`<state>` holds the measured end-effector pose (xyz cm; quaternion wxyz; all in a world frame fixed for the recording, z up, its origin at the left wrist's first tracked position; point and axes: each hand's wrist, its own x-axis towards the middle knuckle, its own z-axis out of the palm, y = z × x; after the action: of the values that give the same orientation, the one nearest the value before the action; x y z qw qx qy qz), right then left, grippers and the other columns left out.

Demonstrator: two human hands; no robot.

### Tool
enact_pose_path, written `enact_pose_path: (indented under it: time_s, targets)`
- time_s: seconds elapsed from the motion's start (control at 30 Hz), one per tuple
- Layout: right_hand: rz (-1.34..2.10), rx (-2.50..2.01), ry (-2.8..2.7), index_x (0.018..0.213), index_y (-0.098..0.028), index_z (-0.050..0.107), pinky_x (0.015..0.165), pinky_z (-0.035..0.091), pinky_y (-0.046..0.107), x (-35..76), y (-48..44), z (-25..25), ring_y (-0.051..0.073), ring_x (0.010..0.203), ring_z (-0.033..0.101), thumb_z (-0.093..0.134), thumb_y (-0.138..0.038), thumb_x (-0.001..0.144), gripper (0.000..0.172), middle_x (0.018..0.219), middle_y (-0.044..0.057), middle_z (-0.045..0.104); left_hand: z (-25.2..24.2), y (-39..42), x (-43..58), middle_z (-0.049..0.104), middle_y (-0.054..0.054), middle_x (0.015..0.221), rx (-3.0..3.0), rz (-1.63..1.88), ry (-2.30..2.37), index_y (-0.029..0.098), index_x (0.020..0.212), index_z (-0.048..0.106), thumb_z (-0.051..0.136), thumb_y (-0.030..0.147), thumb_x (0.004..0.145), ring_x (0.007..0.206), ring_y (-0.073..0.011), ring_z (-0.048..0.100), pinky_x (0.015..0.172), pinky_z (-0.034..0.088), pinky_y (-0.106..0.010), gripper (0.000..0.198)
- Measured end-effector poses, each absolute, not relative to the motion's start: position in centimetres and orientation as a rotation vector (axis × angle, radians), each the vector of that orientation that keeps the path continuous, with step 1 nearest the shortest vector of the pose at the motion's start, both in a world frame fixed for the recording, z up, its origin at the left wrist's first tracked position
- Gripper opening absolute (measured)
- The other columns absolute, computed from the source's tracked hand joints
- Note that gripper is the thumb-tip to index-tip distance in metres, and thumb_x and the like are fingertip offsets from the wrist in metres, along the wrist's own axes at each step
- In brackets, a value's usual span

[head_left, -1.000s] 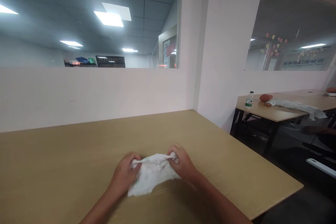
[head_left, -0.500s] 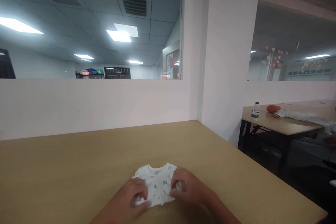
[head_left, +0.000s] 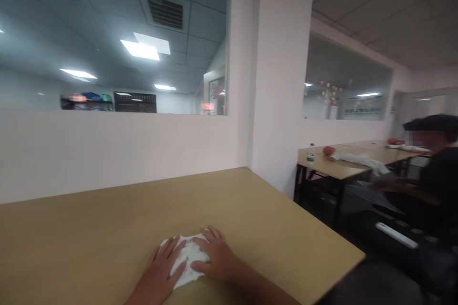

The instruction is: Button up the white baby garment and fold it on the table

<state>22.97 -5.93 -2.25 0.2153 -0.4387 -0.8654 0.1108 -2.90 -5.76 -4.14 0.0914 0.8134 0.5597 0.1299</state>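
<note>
A small white baby shirt (head_left: 190, 258) with a scattered print lies folded flat on the light wooden table (head_left: 118, 228). Across its left side rests my left hand (head_left: 162, 264), fingers spread on the cloth. My right hand (head_left: 213, 255) lies flat over its right side, the fingers also apart. Between the two hands the middle of the shirt shows; both hands cover much of its edges, and the neckline is partly hidden.
A white wall (head_left: 143, 147) and a pillar (head_left: 279, 81) stand behind the table. To the right, another table (head_left: 343, 171) carries a plastic bottle (head_left: 310, 153), a reddish round object (head_left: 329, 151) and pale cloth (head_left: 358, 158). A person in dark clothing (head_left: 438, 176) sits beyond.
My hands have gone from curled fingers at the shirt's sides to lying flat and spread on top of it. The view has turned right, bringing a seated person into sight.
</note>
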Motion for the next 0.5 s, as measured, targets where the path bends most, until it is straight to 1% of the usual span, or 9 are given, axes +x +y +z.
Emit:
enact_pose_path:
  time_s: [0.07, 0.17, 0.27, 0.4, 0.5]
  targets:
    - [0.317, -1.209, -2.414, 0.153, -0.035, 0.047, 0.124, 0.021, 0.057, 23.1, -6.2, -2.0, 0.038, 0.151, 0.031, 0.056, -0.079, 0.088, 0.079, 0.16, 0.011, 0.044, -4.5, -5.6, -3.1, 0.013, 0.008, 0.165, 2.444, 0.354, 1.644, 0.043, 0.158, 0.031, 0.018, 0.08, 0.091, 0.162, -0.02, 0.019, 0.141, 0.02, -0.051, 0.077]
    - [0.31, -1.207, -2.426, 0.153, -0.034, 0.047, 0.124, 0.022, 0.055, 23.0, -6.7, -1.7, 0.035, 0.149, 0.034, 0.051, -0.08, 0.09, 0.078, 0.16, 0.009, 0.044, -4.8, -5.6, -3.3, 0.009, 0.01, 0.166, 2.46, 0.305, 1.643, 0.045, 0.159, 0.027, 0.017, 0.078, 0.093, 0.162, -0.0177, 0.017, 0.142, 0.018, -0.05, 0.075]
    - [0.288, -1.216, -2.423, 0.154, -0.035, 0.046, 0.124, 0.023, 0.053, 22.6, -7.7, -1.6, 0.034, 0.148, 0.036, 0.047, -0.083, 0.09, 0.08, 0.161, 0.009, 0.044, -5.3, -5.6, -3.7, 0.006, 0.013, 0.165, 2.459, 0.213, 1.672, 0.046, 0.16, 0.023, 0.019, 0.074, 0.094, 0.163, -0.0163, 0.015, 0.142, 0.017, -0.05, 0.072]
    - [0.276, -1.243, -2.428, 0.152, -0.035, 0.047, 0.124, 0.022, 0.052, 22.2, -9.9, -1.2, 0.033, 0.148, 0.036, 0.046, -0.085, 0.088, 0.081, 0.16, 0.008, 0.045, -5.4, -6.8, -4.2, 0.001, 0.012, 0.166, 2.47, 0.083, 1.674, 0.043, 0.162, 0.018, 0.02, 0.074, 0.093, 0.164, -0.0188, 0.012, 0.14, 0.019, -0.051, 0.076]
    - [0.298, -1.21, -2.472, 0.151, -0.034, 0.047, 0.124, 0.022, 0.053, 22.7, -12.4, -0.9, 0.032, 0.147, 0.037, 0.049, -0.083, 0.089, 0.079, 0.158, 0.008, 0.045, -4.9, -9.8, -4.0, 0.0, 0.013, 0.165, 2.484, -0.059, 1.629, 0.045, 0.16, 0.017, 0.028, 0.082, 0.087, 0.165, -0.0211, 0.01, 0.139, 0.022, -0.052, 0.083]
